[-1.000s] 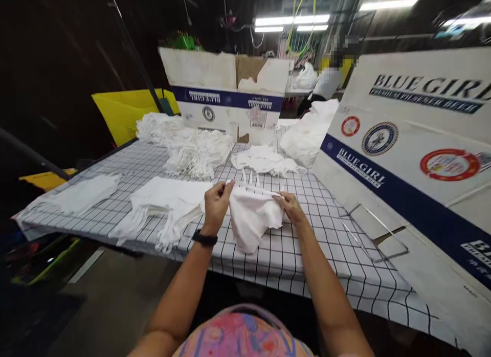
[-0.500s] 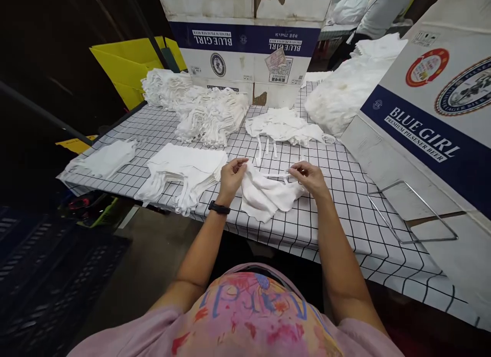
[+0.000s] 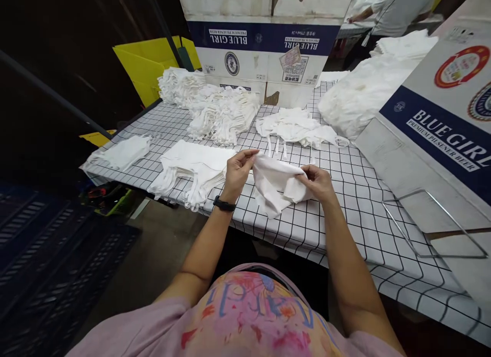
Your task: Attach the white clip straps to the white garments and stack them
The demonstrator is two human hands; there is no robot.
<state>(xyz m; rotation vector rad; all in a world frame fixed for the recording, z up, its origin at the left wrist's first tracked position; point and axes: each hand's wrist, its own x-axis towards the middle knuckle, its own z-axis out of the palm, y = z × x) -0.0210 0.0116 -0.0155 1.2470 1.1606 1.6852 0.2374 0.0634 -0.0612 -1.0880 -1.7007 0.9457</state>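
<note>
White garment [image 3: 273,180] pinched at upper edge by left hand [image 3: 237,174] and right hand [image 3: 319,183]. White stack [image 3: 195,158] laid on bench [image 3: 355,208], near left hand.

The rear carton [image 3: 226,65] and a co-worker [image 3: 404,17] are truncated by the upper edge, the front carton [image 3: 414,188] by the right, the carton label's print [image 3: 294,72] is illegibly small, the dark crates [image 3: 38,239] are blurred, the left hand [image 3: 238,177] masks one end of the white stack [image 3: 197,157], and the held cloth [image 3: 270,180] conceals tablecloth [image 3: 362,203] beneath.
</note>
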